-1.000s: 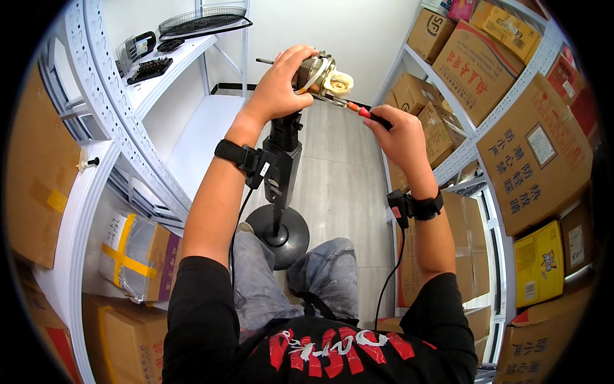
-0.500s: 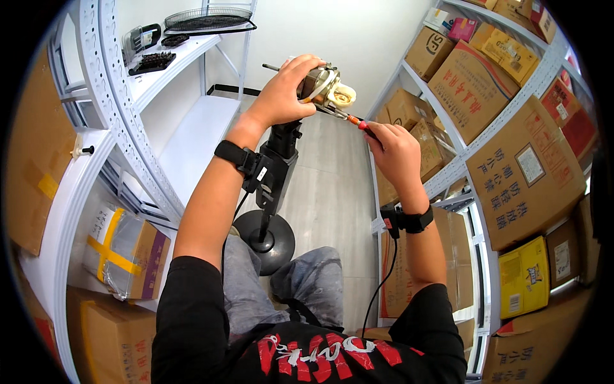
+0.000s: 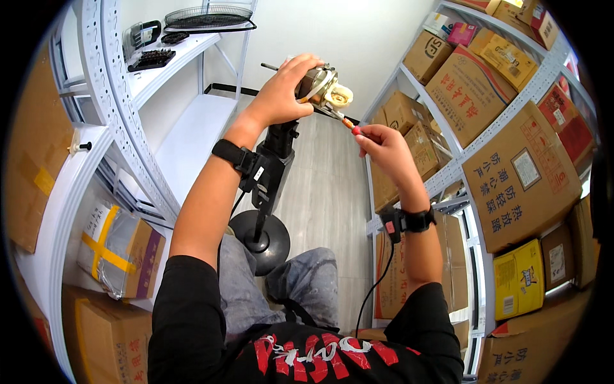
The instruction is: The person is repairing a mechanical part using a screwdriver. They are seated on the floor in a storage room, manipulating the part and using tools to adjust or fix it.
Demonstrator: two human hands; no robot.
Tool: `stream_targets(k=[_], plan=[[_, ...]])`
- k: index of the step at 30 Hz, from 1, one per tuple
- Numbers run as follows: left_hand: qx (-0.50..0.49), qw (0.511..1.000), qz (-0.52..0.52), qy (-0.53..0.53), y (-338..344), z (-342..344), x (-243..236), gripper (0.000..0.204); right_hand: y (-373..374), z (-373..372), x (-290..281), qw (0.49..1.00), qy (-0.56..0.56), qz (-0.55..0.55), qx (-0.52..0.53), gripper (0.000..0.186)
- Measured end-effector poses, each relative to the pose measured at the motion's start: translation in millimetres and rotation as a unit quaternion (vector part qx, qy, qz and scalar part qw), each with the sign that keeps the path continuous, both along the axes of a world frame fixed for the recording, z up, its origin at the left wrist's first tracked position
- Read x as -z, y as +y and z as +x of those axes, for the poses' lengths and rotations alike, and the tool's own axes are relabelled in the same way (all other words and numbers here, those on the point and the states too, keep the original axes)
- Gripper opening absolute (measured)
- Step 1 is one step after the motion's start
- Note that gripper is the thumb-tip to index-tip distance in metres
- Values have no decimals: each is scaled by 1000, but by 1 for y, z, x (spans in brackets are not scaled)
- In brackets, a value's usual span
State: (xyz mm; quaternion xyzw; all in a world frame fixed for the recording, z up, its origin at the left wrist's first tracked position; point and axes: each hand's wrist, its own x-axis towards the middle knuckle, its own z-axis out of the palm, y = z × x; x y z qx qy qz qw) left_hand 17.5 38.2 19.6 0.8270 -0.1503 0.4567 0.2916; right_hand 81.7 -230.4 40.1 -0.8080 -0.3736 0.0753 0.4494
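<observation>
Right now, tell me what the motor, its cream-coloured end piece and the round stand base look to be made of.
Motor: probably metal, from its dull silvery sheen.
Cream end piece: likely moulded plastic, pale and rounded.
Round base: black and smooth with soft highlights; painted metal or plastic, I can't tell which.

Cardboard boxes on the right rack, yellow-taped carton on the left rack.

black short-sleeved shirt, red-and-white print, faded grey trousers, probably denim, black wrist straps, boxy modules, black cables
</observation>
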Motion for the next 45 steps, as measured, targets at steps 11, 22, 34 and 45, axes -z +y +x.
stream_targets(k=[11, 22, 34, 45], plan=[[8, 1000, -15, 0, -2, 1, 0, 71, 3, -4, 17, 871, -488, 32, 53, 14], [40, 999, -22, 2, -2, 1, -1, 71, 3, -2, 4, 991, -130, -4, 39, 19], [51, 998, -15, 19, -2, -2, -8, 73, 3, -13, 10, 931, -358, -26, 62, 21], [-68, 998, 9, 1, -12, -26, -14, 63, -59, -26, 29, 970, -221, 52, 86, 20]])
